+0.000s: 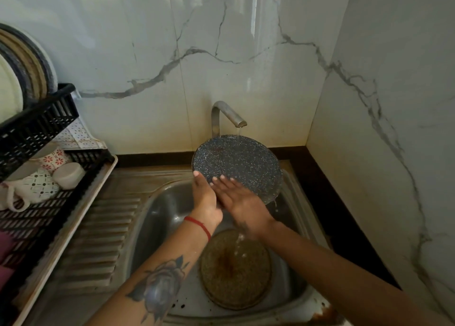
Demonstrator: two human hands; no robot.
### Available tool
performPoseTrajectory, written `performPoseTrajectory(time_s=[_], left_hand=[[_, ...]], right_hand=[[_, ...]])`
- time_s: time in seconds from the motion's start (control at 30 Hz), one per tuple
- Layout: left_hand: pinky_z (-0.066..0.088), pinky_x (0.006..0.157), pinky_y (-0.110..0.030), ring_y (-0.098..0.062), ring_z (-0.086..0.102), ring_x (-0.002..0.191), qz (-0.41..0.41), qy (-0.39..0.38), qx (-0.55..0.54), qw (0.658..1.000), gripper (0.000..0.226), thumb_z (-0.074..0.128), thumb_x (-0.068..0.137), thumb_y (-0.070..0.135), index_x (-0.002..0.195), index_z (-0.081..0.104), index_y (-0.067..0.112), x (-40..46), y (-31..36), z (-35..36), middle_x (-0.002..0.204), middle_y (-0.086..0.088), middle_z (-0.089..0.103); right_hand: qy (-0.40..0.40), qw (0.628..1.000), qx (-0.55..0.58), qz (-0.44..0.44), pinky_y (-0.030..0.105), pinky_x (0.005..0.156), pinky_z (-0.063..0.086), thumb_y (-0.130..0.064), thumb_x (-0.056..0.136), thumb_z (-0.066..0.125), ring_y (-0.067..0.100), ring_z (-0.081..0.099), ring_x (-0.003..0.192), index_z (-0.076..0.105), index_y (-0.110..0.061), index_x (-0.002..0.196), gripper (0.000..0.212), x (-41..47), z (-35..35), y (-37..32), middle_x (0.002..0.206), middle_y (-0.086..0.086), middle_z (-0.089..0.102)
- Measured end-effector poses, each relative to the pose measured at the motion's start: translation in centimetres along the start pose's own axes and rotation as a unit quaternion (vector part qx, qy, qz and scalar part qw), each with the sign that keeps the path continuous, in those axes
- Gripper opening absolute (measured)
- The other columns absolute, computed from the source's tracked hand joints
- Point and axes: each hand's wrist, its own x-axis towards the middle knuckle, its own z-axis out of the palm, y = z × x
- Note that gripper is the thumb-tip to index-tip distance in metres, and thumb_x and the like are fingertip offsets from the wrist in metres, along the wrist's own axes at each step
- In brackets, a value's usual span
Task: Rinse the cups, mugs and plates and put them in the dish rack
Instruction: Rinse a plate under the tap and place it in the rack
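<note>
A dark blue speckled plate is held just below the tap, tilted with its face turned towards the person and its upper rim under the spout, so a thin stream of water lands near that rim. The lower rim dips towards the sink, dripping at its right edge. The left hand grips the plate at its lower left rim, thumb over the front; the other fingers seem to be curled behind it, though they are hidden. The right hand lies flat on the plate's face with its fingers straight and slightly spread.

Below the tap, in the sink's basin, a brown speckled plate lies flat with water pooled on it.

Left of the tap stands a black plastic dish rack. Its upper tier holds several plates on edge; its lower tier holds patterned mugs and a small white cup lying on their sides.
</note>
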Motion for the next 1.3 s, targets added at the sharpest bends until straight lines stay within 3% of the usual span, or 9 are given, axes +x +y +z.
performPoseTrajectory(time_s=[0.17, 0.37, 0.53, 0.7, 0.87, 0.97, 1.07, 1.17, 1.3], left_hand=[[0.042, 0.102, -0.056, -0.032, 0.049, 0.125, 0.087, 0.042, 0.112, 0.989, 0.045, 0.027, 0.102, 0.045, 0.14, 0.036, 0.021, 1.1, 1.6, -1.3, 0.14, -0.008, 0.048], [0.05, 0.086, -0.03, -0.013, 0.056, 0.105, 0.234, 0.112, -0.004, 0.966, 0.037, 0.028, 0.105, 0.028, 0.141, 0.032, 0.021, -2.3, -2.3, 1.8, 0.127, -0.002, 0.05], [0.042, 0.104, -0.05, -0.027, 0.051, 0.12, 0.161, 0.058, 0.037, 0.984, 0.036, 0.028, 0.106, 0.026, 0.14, 0.036, 0.019, -0.2, -0.7, 0.1, 0.139, -0.011, 0.048], [0.042, 0.104, -0.049, -0.026, 0.05, 0.122, 0.185, 0.069, 0.06, 0.979, 0.038, 0.026, 0.105, 0.033, 0.139, 0.038, 0.02, 0.1, -0.9, -0.1, 0.138, -0.008, 0.048], [0.044, 0.102, -0.047, -0.025, 0.055, 0.115, 0.176, 0.076, 0.06, 0.98, 0.036, 0.024, 0.105, 0.037, 0.13, 0.044, 0.021, -0.3, -2.0, 0.0, 0.13, -0.01, 0.054], [0.044, 0.101, -0.052, -0.029, 0.053, 0.119, 0.167, 0.031, 0.13, 0.977, 0.04, 0.025, 0.104, 0.039, 0.133, 0.045, 0.021, 1.4, 0.7, -1.1, 0.133, -0.01, 0.053], [0.048, 0.094, -0.044, -0.027, 0.052, 0.121, 0.198, 0.054, 0.128, 0.97, 0.042, 0.027, 0.104, 0.039, 0.137, 0.044, 0.022, 1.9, 1.3, -1.0, 0.131, -0.006, 0.052], [0.046, 0.094, -0.032, -0.02, 0.049, 0.124, 0.261, 0.117, 0.012, 0.958, 0.04, 0.027, 0.105, 0.03, 0.144, 0.033, 0.026, -0.3, -2.1, 0.8, 0.14, -0.004, 0.044], [0.041, 0.106, -0.045, -0.024, 0.046, 0.129, 0.193, 0.098, -0.028, 0.976, 0.039, 0.026, 0.105, 0.03, 0.144, 0.034, 0.033, 0.2, -2.4, -0.1, 0.146, -0.005, 0.041]], right_hand=[[0.029, 0.996, -0.016, -0.08, 0.054, 0.099, 0.044, -0.006, 0.085, 0.066, 0.035, 0.051, 0.124, 0.058, 0.005, 0.124, 0.041, -4.8, -2.2, 5.1, 0.134, 0.02, 0.054], [0.071, 0.996, 0.003, -0.048, 0.047, 0.098, 0.047, -0.008, 0.075, 0.075, 0.032, 0.057, 0.119, 0.06, 0.003, 0.122, 0.051, -1.6, -1.5, 1.1, 0.129, 0.019, 0.058], [-0.008, 0.992, 0.005, -0.123, 0.047, 0.112, 0.03, -0.015, 0.089, 0.062, 0.033, 0.039, 0.135, 0.048, -0.002, 0.136, 0.051, -3.7, -2.1, 4.0, 0.143, 0.015, 0.046], [-0.143, 0.987, -0.04, 0.055, 0.041, 0.119, -0.008, -0.062, 0.092, 0.033, 0.029, -0.011, 0.146, -0.005, -0.017, 0.15, 0.082, -3.8, -1.4, 5.4, 0.158, 0.011, -0.007], [-0.083, 0.994, -0.037, -0.067, 0.04, 0.12, 0.005, -0.029, 0.096, 0.05, 0.026, 0.013, 0.146, 0.021, -0.005, 0.15, 0.066, -1.2, -0.3, 0.7, 0.157, 0.014, 0.019], [-0.034, 0.989, -0.032, -0.139, 0.042, 0.114, 0.026, -0.02, 0.095, 0.052, 0.028, 0.035, 0.138, 0.043, -0.004, 0.14, 0.048, -3.8, -1.8, 2.9, 0.147, 0.014, 0.041], [0.013, 0.99, -0.037, -0.137, 0.048, 0.109, 0.029, -0.005, 0.088, 0.053, 0.034, 0.044, 0.131, 0.049, 0.001, 0.134, 0.047, -4.6, -2.6, 5.1, 0.141, 0.018, 0.047], [0.02, 0.997, -0.015, -0.078, 0.049, 0.108, 0.03, -0.007, 0.082, 0.064, 0.033, 0.047, 0.129, 0.048, 0.001, 0.135, 0.056, -2.2, -1.8, 3.0, 0.138, 0.019, 0.05], [-0.034, 0.992, 0.03, -0.118, 0.046, 0.114, 0.028, -0.02, 0.086, 0.065, 0.032, 0.036, 0.137, 0.043, -0.007, 0.14, 0.059, -2.1, -0.9, 2.9, 0.145, 0.015, 0.043]])
